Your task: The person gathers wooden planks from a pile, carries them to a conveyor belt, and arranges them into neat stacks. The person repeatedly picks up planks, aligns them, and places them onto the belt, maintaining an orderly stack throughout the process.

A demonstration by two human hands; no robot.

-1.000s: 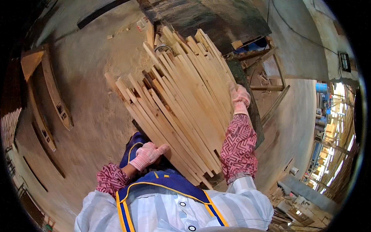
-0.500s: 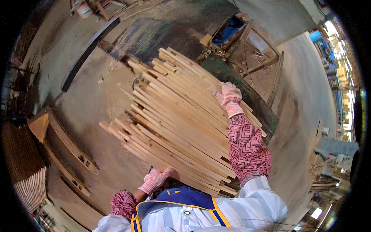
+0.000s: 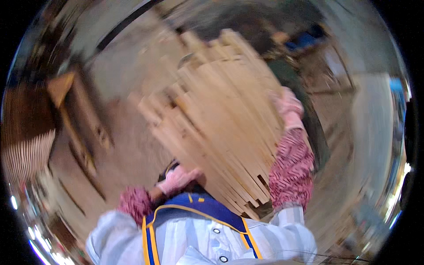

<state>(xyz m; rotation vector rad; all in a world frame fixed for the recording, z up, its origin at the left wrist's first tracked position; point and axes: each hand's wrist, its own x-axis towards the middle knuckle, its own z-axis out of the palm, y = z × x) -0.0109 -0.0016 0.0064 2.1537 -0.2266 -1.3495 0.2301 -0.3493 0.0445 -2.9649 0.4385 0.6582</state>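
Note:
A wide layer of pale wooden strips (image 3: 221,101) lies side by side in front of me, their ends uneven. My right hand (image 3: 289,106), in a pink-and-white knit glove, is at the right edge of the layer, its fingers bent over the outermost strips; motion blurs them. Near the layer's left near edge is my left hand (image 3: 179,179), gloved alike, its fingers stretched to the right toward the strips. Whether it touches them I cannot tell. Both forearms have pink patterned sleeve covers, and a dark blue apron (image 3: 198,205) with yellow edging shows below.
A dark green board (image 3: 320,141) extends beyond the right side of the strips. Beyond it lie a blue container (image 3: 304,37) and a wooden frame. Long wooden beams (image 3: 90,115) lie on the floor at left, near a ribbed stack (image 3: 28,154). A dark bar (image 3: 126,24) is at far left.
The view has turned and shifted, and the picture is blurred. My right hand is still at the strips' right edge; my left hand stays by the near edge, its fingers reaching further right.

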